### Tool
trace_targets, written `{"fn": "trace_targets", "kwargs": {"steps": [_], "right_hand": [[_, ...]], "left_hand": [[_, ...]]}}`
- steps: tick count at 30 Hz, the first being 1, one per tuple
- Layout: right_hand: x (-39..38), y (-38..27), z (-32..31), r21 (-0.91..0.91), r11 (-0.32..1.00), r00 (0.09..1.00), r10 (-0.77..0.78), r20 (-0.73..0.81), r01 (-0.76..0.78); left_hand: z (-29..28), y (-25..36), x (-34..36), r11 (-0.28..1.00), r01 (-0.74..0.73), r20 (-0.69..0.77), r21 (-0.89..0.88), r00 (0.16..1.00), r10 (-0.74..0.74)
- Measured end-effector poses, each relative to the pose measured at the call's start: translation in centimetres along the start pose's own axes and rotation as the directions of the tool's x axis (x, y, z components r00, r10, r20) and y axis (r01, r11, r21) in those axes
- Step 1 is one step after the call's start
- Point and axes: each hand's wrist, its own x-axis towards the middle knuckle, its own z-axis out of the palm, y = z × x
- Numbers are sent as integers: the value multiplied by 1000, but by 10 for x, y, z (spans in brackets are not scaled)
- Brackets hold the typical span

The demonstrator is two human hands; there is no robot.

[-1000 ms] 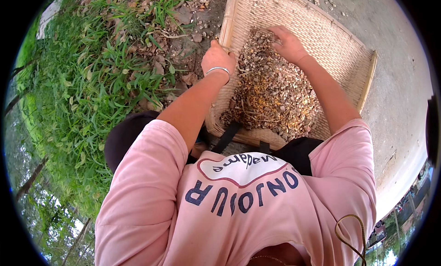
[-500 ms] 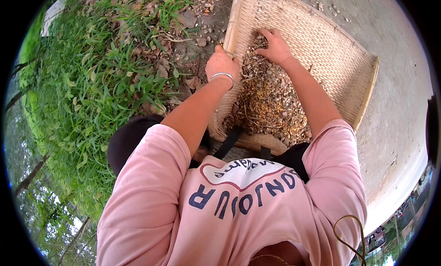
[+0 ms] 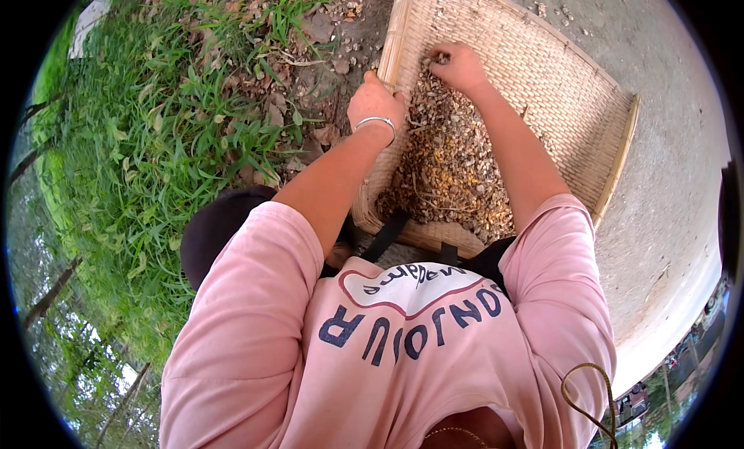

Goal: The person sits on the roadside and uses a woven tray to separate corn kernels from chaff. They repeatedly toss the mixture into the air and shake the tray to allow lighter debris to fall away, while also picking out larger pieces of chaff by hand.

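A woven bamboo winnowing tray (image 3: 570, 116) lies in front of me with a raised, bound rim. Heaped in its near left part is a mix of yellow kernels and brown chaff (image 3: 449, 170). My left hand (image 3: 376, 104), with a silver bangle at the wrist, is closed around the tray's left rim. At the far end of the heap, my right hand (image 3: 459, 65) has its fingers curled together in a pinch over the chaff. Whatever is between those fingertips is too small to make out.
Green grass (image 3: 170, 139) covers the ground at the left. Dry leaves and bare soil (image 3: 325, 77) border the tray's left side. To the right runs a grey concrete surface (image 3: 666, 185) with some scattered bits. My dark-clad knee (image 3: 221, 232) is at the lower left.
My right hand has moved slightly away from me and its spread fingers have closed into a pinch. My left hand stays on the rim.
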Motion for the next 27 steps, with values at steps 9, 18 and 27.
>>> {"fn": "trace_targets", "kwargs": {"steps": [9, 18, 27], "right_hand": [[6, -65, -21, 413, 877, 966, -187, -178, 245], [-77, -32, 62, -185, 920, 934, -356, -32, 344], [-97, 4, 58, -83, 940, 925, -341, -165, 332]], "left_hand": [[-1, -4, 1, 1000, 0, 17, -5, 1000, 1], [5, -10, 5, 1000, -22, -36, -1, 999, 22], [10, -13, 8, 997, -59, -88, 52, 994, 63]]}}
